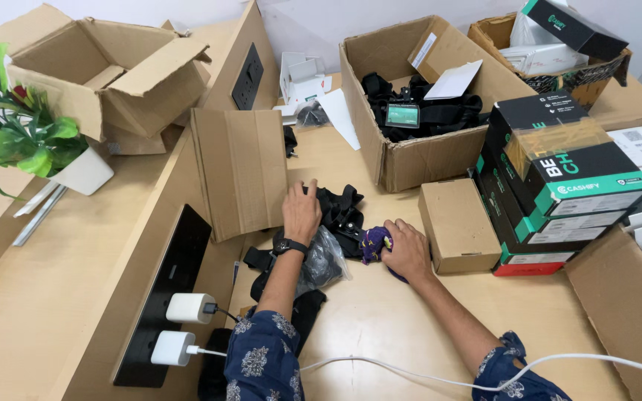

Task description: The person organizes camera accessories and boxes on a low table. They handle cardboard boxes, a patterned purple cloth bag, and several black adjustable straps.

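Your left hand (302, 212) lies flat, fingers spread, on the black strap bundle (339, 212) at the middle of the surface (380, 319), with a black watch (289, 246) on its wrist. Your right hand (408, 249) rests just at 3 o'clock of it, fingers curled around a small purple cloth piece (374, 242) – holding it against the wood. A clear plastic bag (323, 260) lies between your wrists, touching the straps. At 3 o'clock of the right hand sits a small closed cardboard box (458, 223); beyond it – a stack of black-and-green boxes (559, 186). At 12 o'clock stands a large open carton (410, 148) of black gear. Two white chargers (180, 327) sit at 8 o'clock.
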